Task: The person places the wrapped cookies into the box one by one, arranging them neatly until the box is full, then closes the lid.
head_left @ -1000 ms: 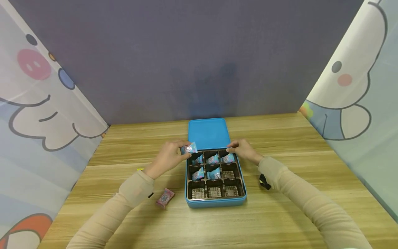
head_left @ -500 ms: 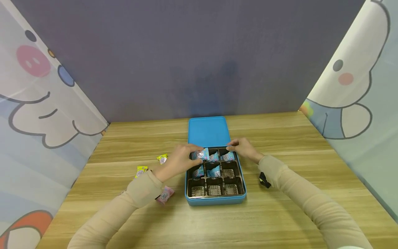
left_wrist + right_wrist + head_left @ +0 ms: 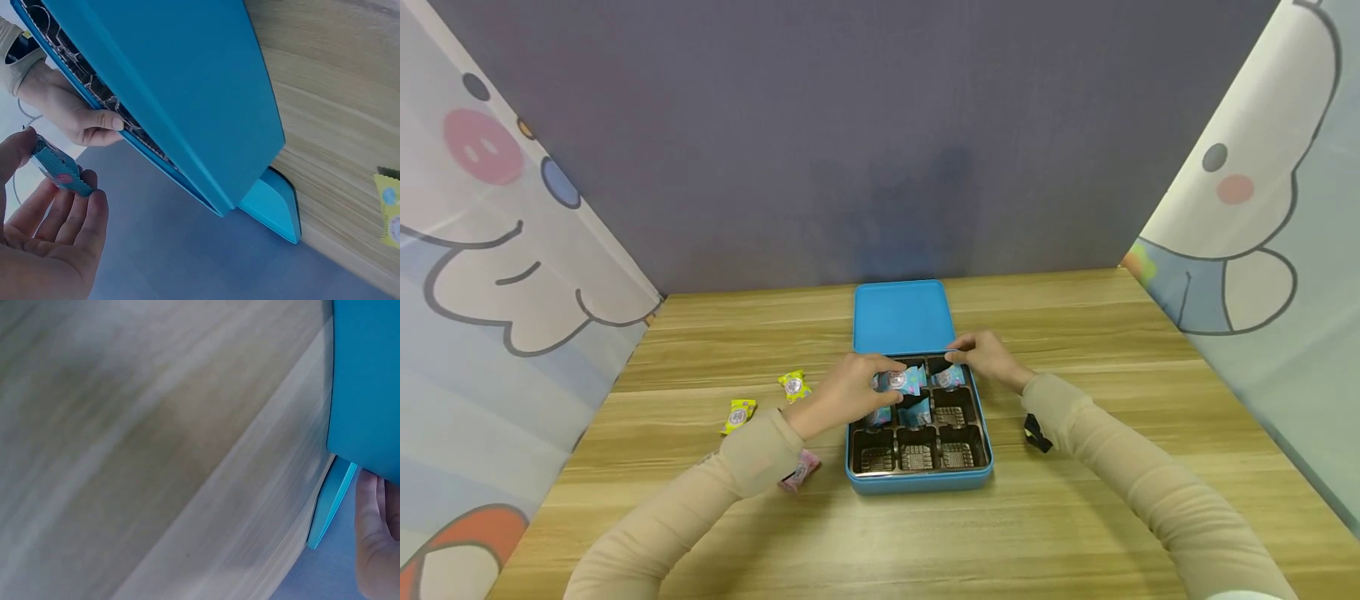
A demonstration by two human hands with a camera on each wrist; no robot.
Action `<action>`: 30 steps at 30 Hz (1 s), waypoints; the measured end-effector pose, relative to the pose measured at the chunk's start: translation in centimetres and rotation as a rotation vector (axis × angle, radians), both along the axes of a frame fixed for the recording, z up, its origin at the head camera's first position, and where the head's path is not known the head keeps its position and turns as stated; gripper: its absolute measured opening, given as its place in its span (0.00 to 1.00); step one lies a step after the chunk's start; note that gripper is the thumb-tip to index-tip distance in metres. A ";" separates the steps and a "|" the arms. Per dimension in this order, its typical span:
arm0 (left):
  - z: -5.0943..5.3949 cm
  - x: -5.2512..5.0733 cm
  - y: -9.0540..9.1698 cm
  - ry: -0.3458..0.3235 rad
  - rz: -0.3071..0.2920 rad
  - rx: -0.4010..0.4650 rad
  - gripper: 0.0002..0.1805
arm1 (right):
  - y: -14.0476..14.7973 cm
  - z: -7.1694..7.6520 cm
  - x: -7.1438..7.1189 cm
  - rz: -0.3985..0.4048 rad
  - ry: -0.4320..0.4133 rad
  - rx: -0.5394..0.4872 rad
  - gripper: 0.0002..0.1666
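My left hand (image 3: 848,389) pinches a blue wrapped candy (image 3: 904,380) above the back rows of the blue tin (image 3: 917,483); the left wrist view shows this candy (image 3: 61,167) between the thumb and fingers of the left hand (image 3: 53,244). Blue candies lie in back and middle compartments of the tin's black tray, partly hidden by the left hand. The front row of compartments holds nothing. My right hand (image 3: 991,360) grips the tin's back right corner, its thumb over the rim, as the left wrist view also shows.
The blue lid (image 3: 902,317) lies behind the tin. Left of the tin are two yellow candies (image 3: 793,385) (image 3: 739,414) and a pink candy (image 3: 800,469), partly behind the left sleeve. A black object (image 3: 1037,434) sits beside the right sleeve.
My left hand has carried its blue candy rightward, from the tin's back left corner to over the tray. Both yellow candies have come into fuller view. The right hand has stayed at the corner.
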State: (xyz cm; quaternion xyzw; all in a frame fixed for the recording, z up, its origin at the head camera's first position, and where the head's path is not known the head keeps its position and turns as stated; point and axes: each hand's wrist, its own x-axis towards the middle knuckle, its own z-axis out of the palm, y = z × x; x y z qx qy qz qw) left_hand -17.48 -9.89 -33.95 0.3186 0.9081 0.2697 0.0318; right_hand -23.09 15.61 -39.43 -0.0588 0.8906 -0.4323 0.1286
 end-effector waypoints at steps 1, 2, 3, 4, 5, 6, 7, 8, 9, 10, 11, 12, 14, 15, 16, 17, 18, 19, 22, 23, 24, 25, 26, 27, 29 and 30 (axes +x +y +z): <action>0.0 0.0 0.1 -0.005 -0.004 -0.005 0.23 | 0.0 -0.1 0.0 -0.001 -0.004 -0.002 0.17; 0.0 0.0 0.2 -0.011 -0.007 -0.012 0.23 | 0.0 -0.2 0.0 -0.001 -0.008 -0.005 0.17; 0.0 0.0 0.3 -0.017 -0.010 -0.023 0.23 | 0.0 -0.2 0.0 -0.002 -0.013 -0.009 0.17; 0.0 0.1 0.4 -0.024 -0.014 -0.032 0.23 | 0.0 -0.3 0.0 -0.006 -0.020 -0.013 0.17; 0.0 0.0 0.6 -0.031 -0.015 -0.040 0.23 | 0.0 -0.3 0.0 -0.005 -0.022 -0.014 0.18; -0.1 0.0 0.7 -0.038 -0.019 -0.045 0.23 | 0.0 -0.4 0.0 -0.003 -0.025 -0.016 0.18; -0.1 0.0 0.9 -0.045 -0.026 -0.048 0.23 | -0.1 -0.4 0.0 -0.003 -0.026 -0.017 0.18; -0.1 0.0 1.0 -0.050 -0.033 -0.050 0.23 | -0.1 -0.4 0.1 -0.003 -0.028 -0.017 0.18; -0.1 0.0 1.2 -0.051 -0.041 -0.050 0.23 | -0.1 -0.4 0.1 -0.003 -0.029 -0.017 0.18; -0.1 -0.1 1.3 -0.053 -0.050 -0.045 0.22 | -0.1 -0.3 0.1 -0.003 -0.030 -0.016 0.18; -0.2 -0.1 1.5 -0.053 -0.058 -0.041 0.22 | -0.2 -0.3 0.2 -0.001 -0.032 -0.014 0.18; -0.2 -0.1 1.6 -0.053 -0.069 -0.033 0.22 | -0.2 -0.3 0.2 0.000 -0.033 -0.014 0.18; -0.1 -0.1 1.8 -0.054 -0.083 -0.026 0.22 | -0.2 -0.3 0.2 0.003 -0.034 -0.015 0.18; 0.0 0.0 1.9 -0.057 -0.090 -0.022 0.21 | -0.2 -0.3 0.2 0.004 -0.035 -0.018 0.18; 0.1 0.0 2.0 -0.061 -0.095 -0.023 0.21 | -0.2 -0.3 0.2 0.005 -0.035 -0.020 0.18; 0.1 0.0 2.2 -0.065 -0.102 -0.029 0.22 | -0.2 -0.3 0.2 0.007 -0.033 -0.021 0.17; 0.2 -0.1 2.3 -0.068 -0.107 -0.037 0.22 | -0.2 -0.3 0.1 0.009 -0.030 -0.022 0.17; 0.2 -0.1 2.5 -0.071 -0.112 -0.046 0.22 | -0.1 -0.3 0.1 0.009 -0.028 -0.024 0.17; 0.3 -0.2 3.0 -0.075 -0.125 -0.077 0.22 | 0.0 -0.1 0.0 0.015 -0.016 -0.015 0.17; 0.4 -0.3 3.2 -0.082 -0.128 -0.084 0.22 | 0.0 0.0 0.0 0.017 -0.013 -0.011 0.17; 0.5 -0.3 3.4 -0.087 -0.133 -0.091 0.22 | 0.0 0.0 0.0 0.017 -0.012 -0.009 0.18; 0.5 -0.3 3.6 -0.094 -0.139 -0.099 0.22 | 0.0 0.0 0.0 0.016 -0.014 -0.007 0.18; 0.7 -0.2 3.8 -0.105 -0.145 -0.107 0.23 | 0.1 0.0 0.0 0.014 -0.014 -0.003 0.18; 0.8 -0.2 4.0 -0.115 -0.151 -0.116 0.23 | 0.1 0.0 0.0 0.015 -0.012 0.002 0.18; 1.0 -0.1 4.4 -0.122 -0.164 -0.136 0.23 | 0.1 0.1 0.0 0.019 -0.011 0.005 0.18; 1.1 -0.1 4.6 -0.120 -0.172 -0.145 0.23 | 0.1 0.1 0.0 0.019 -0.012 0.004 0.17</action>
